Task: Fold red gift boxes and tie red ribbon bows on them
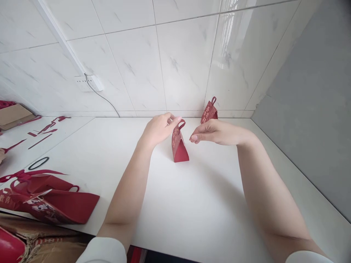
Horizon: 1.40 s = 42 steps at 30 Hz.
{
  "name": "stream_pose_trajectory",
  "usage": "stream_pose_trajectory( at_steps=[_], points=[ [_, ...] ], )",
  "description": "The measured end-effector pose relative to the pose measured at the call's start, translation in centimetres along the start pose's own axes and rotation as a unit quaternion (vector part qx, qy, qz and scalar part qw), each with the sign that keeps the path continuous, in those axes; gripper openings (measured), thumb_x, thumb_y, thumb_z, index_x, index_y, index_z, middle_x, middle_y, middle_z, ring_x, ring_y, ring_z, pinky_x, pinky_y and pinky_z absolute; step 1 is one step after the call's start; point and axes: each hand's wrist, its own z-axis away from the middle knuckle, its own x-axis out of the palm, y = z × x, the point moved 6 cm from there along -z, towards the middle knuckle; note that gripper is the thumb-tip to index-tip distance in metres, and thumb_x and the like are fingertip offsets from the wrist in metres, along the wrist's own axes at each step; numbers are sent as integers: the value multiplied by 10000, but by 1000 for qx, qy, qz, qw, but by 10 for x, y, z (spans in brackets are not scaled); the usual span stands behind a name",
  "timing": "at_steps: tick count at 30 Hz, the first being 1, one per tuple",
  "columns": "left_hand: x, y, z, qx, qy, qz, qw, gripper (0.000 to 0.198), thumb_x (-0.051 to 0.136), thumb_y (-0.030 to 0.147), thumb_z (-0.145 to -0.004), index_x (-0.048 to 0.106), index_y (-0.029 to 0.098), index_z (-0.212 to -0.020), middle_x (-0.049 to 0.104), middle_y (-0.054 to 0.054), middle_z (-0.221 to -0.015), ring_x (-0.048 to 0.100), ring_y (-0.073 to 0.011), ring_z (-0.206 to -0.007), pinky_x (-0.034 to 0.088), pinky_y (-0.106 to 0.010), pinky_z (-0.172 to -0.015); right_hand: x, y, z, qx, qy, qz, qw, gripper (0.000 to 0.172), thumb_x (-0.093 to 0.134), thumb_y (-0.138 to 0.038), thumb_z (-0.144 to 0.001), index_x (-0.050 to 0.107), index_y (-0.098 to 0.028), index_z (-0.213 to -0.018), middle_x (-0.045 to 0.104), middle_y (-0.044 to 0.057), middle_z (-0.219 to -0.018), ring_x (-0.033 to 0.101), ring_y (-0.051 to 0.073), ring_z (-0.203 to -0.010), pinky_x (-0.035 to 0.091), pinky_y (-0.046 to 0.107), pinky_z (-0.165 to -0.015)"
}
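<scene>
A small red box with a triangular end (181,151) stands upright on the white table, a ribbon loop at its peak and gold lettering on its side. My left hand (160,128) is at the top of this box, its thumb by the loop and its fingers apart. To the right of the box, my right hand (219,132) has thumb and fingers pinched together; what they hold, if anything, is too small to make out. Behind that hand, against the wall, a second red box (210,112) with a loop is partly hidden.
Several larger red boxes with ribbons (74,204) lie at the left front edge. Beyond them are a black ring (38,163), ribbon scraps (49,128) and a cardboard box (16,115). Another person's hand (2,156) shows at the left edge. A cable (102,98) hangs from a wall socket.
</scene>
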Motion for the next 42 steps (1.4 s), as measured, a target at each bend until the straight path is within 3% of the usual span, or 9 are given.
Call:
stream_pose_trajectory(
  at_steps=[3,8,14,18,26,31,35,38,42],
  points=[
    [13,1,3,-14,-84,21,996,355,543,522,-805,667,219,-943,696,-34,-905,634,-203,-830,439,-256,-655,3,7,-5,12,17,38,999,262,523,-411,-862,718,-237,-878,690,34,-872,614,190,-796,437,270,-629],
    [24,4,2,-6,-139,25,990,189,585,310,-755,686,211,-881,707,-32,-839,645,-193,-756,449,-250,-609,11,13,-13,16,22,70,997,221,497,-342,-864,691,-237,-871,679,23,-870,599,183,-768,417,275,-605],
    [22,4,2,51,-188,83,977,217,539,228,-773,674,216,-944,704,-27,-976,639,-169,-858,487,-251,-703,-10,9,-7,12,195,87,977,174,643,-351,-754,614,-213,-857,638,41,-925,582,190,-834,422,273,-632],
    [21,5,0,61,-174,95,978,195,556,269,-784,676,215,-927,689,-22,-968,625,-163,-893,481,-257,-748,0,11,-11,4,139,95,986,153,635,-300,-759,625,-225,-891,643,39,-964,585,184,-835,420,261,-611],
    [25,15,-1,94,-124,55,986,215,564,387,-789,655,193,-783,608,-29,-847,539,-136,-681,400,-258,-592,12,10,-19,-28,104,100,989,97,542,-207,-812,638,-220,-800,668,1,-798,575,142,-689,387,245,-566],
    [30,8,-4,63,-141,86,984,307,521,449,-815,589,184,-675,531,-5,-665,467,-114,-557,315,-252,-500,16,2,-21,-69,100,139,983,124,515,-171,-821,625,-206,-774,652,11,-738,539,140,-625,350,255,-553],
    [29,2,-5,27,-148,96,984,359,510,476,-817,536,186,-606,494,4,-594,436,-103,-501,267,-251,-465,19,3,-23,-44,96,123,987,106,525,-196,-826,622,-210,-787,668,19,-767,552,143,-622,355,255,-549],
    [24,0,-2,28,-174,93,980,333,563,492,-777,593,193,-636,572,-1,-635,514,-123,-565,333,-253,-491,21,3,-23,-36,86,107,990,87,535,-216,-827,611,-214,-785,670,19,-780,563,146,-631,366,252,-548],
    [19,0,1,52,-208,93,972,196,654,394,-703,690,210,-761,684,-6,-800,602,-153,-747,437,-252,-625,14,-2,-20,-63,139,110,982,20,582,-199,-796,593,-208,-810,657,35,-877,589,166,-746,392,249,-596]
  ],
)
